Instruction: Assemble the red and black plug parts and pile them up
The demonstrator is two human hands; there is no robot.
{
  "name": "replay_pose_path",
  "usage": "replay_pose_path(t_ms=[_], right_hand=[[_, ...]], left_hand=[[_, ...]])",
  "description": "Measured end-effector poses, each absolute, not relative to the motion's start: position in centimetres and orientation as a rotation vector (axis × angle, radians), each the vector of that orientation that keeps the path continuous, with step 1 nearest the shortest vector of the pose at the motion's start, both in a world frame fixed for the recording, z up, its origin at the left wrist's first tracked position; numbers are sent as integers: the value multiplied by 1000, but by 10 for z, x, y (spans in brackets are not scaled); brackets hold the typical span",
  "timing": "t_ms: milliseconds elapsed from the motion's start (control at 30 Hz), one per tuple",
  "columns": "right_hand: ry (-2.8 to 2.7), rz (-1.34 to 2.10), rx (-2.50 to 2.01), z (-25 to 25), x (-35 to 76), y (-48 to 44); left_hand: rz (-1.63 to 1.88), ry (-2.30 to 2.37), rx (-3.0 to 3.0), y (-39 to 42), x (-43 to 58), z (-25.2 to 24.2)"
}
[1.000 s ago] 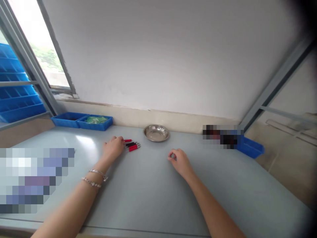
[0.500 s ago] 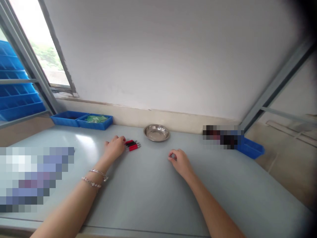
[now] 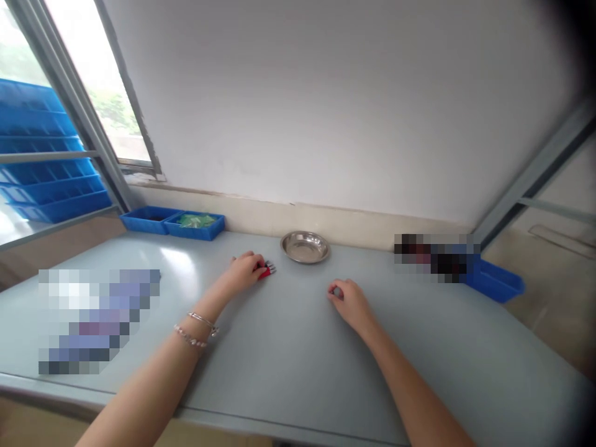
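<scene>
My left hand (image 3: 246,272) is closed over a small bunch of red and black plugs with metal tips (image 3: 266,271) on the grey table. Its fingers hide most of them; only the red side and the silvery tips stick out to the right. Resting lower to the right, my right hand (image 3: 348,298) has thumb and forefinger curled together into a ring, and nothing shows in it. Behind and between both hands sits a round, shallow steel dish (image 3: 305,248).
Two blue bins stand at the back left, the nearer one (image 3: 198,227) with green plastic inside. Another blue bin (image 3: 496,280) is at the right, beside a blurred dark patch. Stacked blue bins (image 3: 51,149) fill a rack at left. A pixelated item (image 3: 100,320) lies front left.
My left hand has slid right over the plugs and now covers most of them, closing on them. The right hand keeps its curled pose. The whole view has shifted slightly.
</scene>
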State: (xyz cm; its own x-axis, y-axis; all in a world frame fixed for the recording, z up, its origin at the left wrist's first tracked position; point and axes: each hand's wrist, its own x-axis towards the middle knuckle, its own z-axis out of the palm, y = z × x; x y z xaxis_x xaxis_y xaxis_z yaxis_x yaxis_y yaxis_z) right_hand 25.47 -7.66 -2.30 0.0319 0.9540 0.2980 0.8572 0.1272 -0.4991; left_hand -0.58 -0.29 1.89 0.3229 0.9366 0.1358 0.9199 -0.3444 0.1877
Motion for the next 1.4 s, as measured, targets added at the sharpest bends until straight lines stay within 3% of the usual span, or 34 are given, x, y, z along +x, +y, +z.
replay_pose_path(t_ms=[900, 1400], right_hand=[[-1812, 237, -1713, -14, 249, -80], [-1854, 401, -1264, 0, 226, -93]], left_hand=[[10, 1823, 2485, -19, 7, 33], [616, 1086, 2821, -56, 44, 32]])
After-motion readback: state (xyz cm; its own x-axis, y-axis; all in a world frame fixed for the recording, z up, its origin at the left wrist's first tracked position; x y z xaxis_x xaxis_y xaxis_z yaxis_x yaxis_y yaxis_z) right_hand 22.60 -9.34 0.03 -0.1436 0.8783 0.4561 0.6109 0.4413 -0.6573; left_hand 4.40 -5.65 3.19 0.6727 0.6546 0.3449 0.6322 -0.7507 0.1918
